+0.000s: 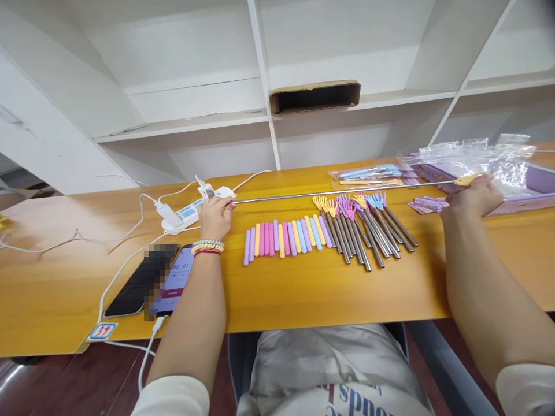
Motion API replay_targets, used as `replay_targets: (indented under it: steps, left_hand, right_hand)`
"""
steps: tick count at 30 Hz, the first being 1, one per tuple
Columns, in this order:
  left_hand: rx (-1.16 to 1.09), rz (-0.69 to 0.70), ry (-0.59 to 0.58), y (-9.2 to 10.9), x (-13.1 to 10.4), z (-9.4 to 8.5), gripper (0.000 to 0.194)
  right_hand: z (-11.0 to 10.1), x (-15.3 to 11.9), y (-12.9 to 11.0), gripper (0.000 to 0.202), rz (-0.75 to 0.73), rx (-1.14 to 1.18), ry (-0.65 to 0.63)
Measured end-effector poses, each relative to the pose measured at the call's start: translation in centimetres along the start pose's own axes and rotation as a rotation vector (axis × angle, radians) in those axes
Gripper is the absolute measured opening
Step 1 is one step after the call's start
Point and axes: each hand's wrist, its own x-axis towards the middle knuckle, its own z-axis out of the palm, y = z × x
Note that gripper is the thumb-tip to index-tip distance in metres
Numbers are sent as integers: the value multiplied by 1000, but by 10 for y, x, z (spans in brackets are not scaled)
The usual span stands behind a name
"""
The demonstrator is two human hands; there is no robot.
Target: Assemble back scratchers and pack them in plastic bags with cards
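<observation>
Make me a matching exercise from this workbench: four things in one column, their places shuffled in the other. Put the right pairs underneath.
Things
1. Cardboard box
2. Long metal rod
3. Power strip
4. Row of coloured sticks

Places
A. Stretched between the left hand and the right hand
B. Beside the claw-ended rods, on their left
C. On the white shelf unit
D. Beyond the lit phone

Right pairs: 1-C, 2-A, 3-D, 4-B

The table (pixel 277 312) is orange-brown, the claw rods (pixel 356 237) silver with multicoloured heads.
</observation>
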Motion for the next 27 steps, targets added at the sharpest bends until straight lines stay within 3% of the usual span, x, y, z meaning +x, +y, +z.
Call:
replay_targets:
  steps: [2, 6, 9, 17, 21, 24, 27]
  left_hand:
    - [-22, 17, -39, 5, 1, -2, 30]
    - [-117, 176, -166, 39, 2, -5, 32]
    - [-127, 219, -162, 63, 0, -8, 36]
    - [-145, 261, -149, 79, -8, -21, 30]
    - [-242, 388, -221, 116, -17, -20, 30]
    - [-237, 406, -264, 145, -26, -17, 32]
    - [-209, 381, -291, 156, -31, -15, 32]
  right_hand:
    - [2, -18, -18, 28, 191, 141, 33]
    - [6, -72, -58, 31, 105, 238, -338]
    - [5, -102, -78, 27, 94, 325, -486]
    - [1, -114, -79, 28, 138, 597, -489]
    - [-1, -150, -88, 41, 53, 672, -760]
    - [-5, -182, -98, 48, -51, 619, -966]
    - [-8, -199, -101, 51, -129, 588, -1087]
